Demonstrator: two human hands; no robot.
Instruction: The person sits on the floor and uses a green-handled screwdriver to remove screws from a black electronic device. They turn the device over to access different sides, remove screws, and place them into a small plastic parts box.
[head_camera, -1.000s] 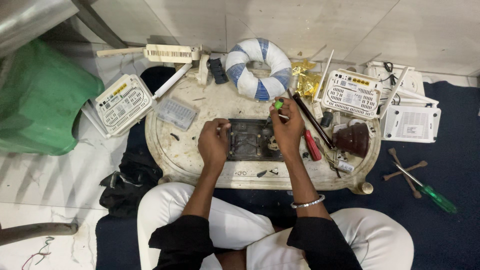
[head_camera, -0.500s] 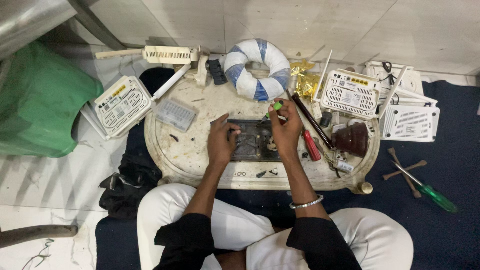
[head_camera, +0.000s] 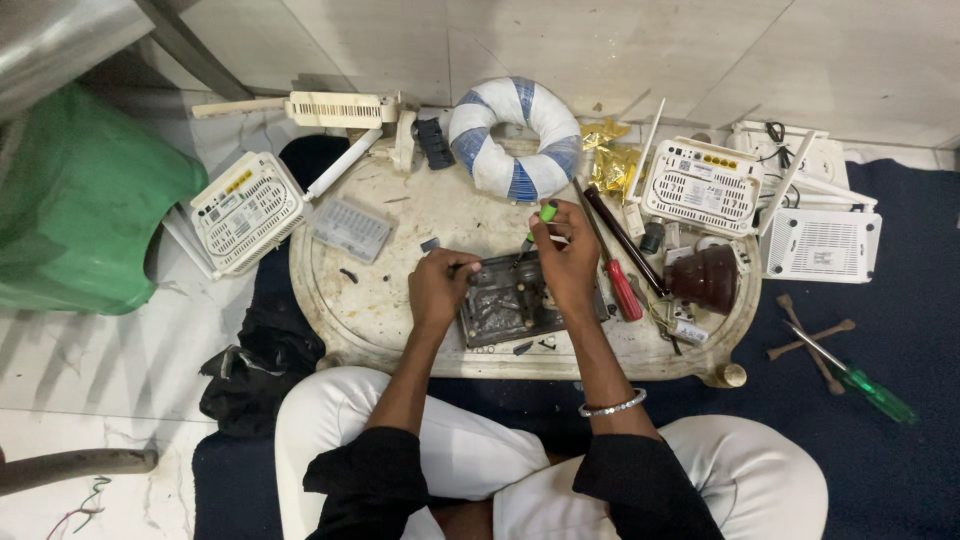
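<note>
Person: sits cross-legged in white trousers and black sleeves at 6 o'clock of the low table, with a silver bracelet on the right wrist.
Left hand: fingers curled and pressed together, it rests on the left edge of the dark circuit board.
Circuit board: lies flat near the table middle, between the two hands, at 3 o'clock of the left hand; its long axis runs from 9 to 3 o'clock.
Right hand: fingers pinch a small screwdriver with green handle; the hand covers the right upper part of the board.
Screwdriver: its green end points to 1 o'clock, its tip goes down to 7 o'clock onto the board; the long axis is tilted, nearly upright.
Red-handled screwdriver: just beside the right hand at 3 o'clock, long axis from 11 to 5 o'clock.
Brown dome-shaped object: farther at 3 o'clock on the table.
Small clear box: at 10 o'clock of the left hand.
White and blue ring: at 12 o'clock, on the far table edge.
White routers: at 2 o'clock; another one at 10 o'clock.
Green bag: far at 9 o'clock on the floor.
</note>
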